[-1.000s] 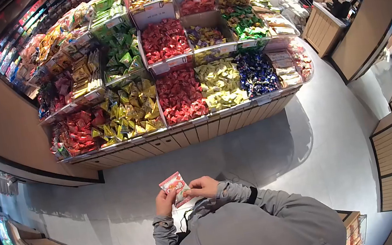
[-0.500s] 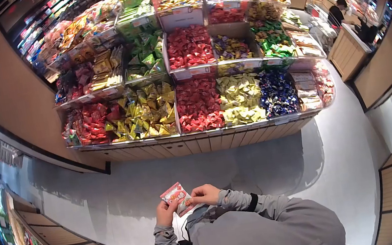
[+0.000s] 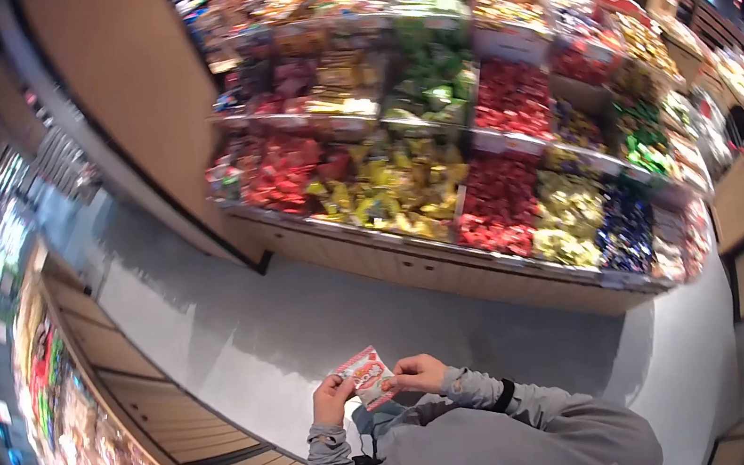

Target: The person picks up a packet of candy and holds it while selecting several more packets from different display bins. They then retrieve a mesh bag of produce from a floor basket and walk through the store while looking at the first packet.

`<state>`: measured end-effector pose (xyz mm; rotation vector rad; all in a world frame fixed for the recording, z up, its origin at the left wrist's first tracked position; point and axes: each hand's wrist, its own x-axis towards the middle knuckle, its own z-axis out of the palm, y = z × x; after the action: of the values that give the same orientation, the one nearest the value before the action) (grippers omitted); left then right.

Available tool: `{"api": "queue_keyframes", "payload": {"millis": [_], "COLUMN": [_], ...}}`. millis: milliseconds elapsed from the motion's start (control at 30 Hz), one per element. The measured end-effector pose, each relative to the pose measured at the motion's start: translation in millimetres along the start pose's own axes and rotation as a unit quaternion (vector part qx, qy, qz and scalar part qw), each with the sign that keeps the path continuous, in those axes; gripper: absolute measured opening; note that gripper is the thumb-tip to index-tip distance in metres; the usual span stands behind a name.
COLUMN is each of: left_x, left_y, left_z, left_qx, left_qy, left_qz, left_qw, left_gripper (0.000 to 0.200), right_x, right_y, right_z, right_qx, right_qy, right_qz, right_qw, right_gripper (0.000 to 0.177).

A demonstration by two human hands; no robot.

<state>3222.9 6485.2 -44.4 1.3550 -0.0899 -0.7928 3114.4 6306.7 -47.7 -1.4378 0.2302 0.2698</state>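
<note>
Before the wooden candy stand (image 3: 453, 264), left hand (image 3: 331, 400) and right hand (image 3: 420, 373) pinch a red-white plastic packet (image 3: 366, 376). Tugging may burst it.

Nothing legible — packet (image 3: 366, 376) print and shelf labels (image 3: 512, 43) are all blurred.

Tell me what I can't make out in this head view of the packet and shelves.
All in the head view:
- Print on the packet: too small and blurred to read.
- Packet's sides: covered by the left hand and right hand pinching it.
- Candy bins: motion blur, labels unreadable.
- Lower-left shelf: blurred, cut off by the lens rim.
- Person at far right: tiny, against the dark rim.
</note>
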Motion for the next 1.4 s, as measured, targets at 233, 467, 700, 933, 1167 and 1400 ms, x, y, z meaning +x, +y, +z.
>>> {"api": "queue_keyframes", "payload": {"millis": [233, 467, 700, 933, 1167, 1400], "left_x": [-7, -33, -46, -17, 45, 138], "left_y": [31, 54, 69, 82, 150, 198], "left_z": [-130, -250, -317, -382, -452, -504], "left_qx": [0.001, -0.033, -0.093, -0.122, -0.036, -0.037], "left_qy": [0.057, 0.165, 0.249, 0.268, 0.257, 0.212], "left_qz": [0.049, 0.086, 0.103, 0.102, 0.089, 0.109], "left_qw": [0.997, 0.982, 0.958, 0.95, 0.961, 0.971], "left_gripper": [0.01, 0.014, 0.012, 0.011, 0.011, 0.01], "right_x": [103, 203, 263, 351, 455, 536], "right_y": [-22, -31, -59, -72, -127, -156], "right_z": [95, 198, 266, 303, 325, 314], "right_qx": [-0.02, -0.017, -0.02, -0.063, -0.019, -0.047], "right_qy": [-0.073, -0.16, -0.202, -0.248, -0.259, -0.214], "right_qz": [0.025, 0.02, 0.011, 0.02, -0.007, -0.078], "right_qw": [0.997, 0.987, 0.979, 0.966, 0.966, 0.973], "right_gripper": [0.021, 0.02, 0.02, 0.018, 0.016, 0.017]}}
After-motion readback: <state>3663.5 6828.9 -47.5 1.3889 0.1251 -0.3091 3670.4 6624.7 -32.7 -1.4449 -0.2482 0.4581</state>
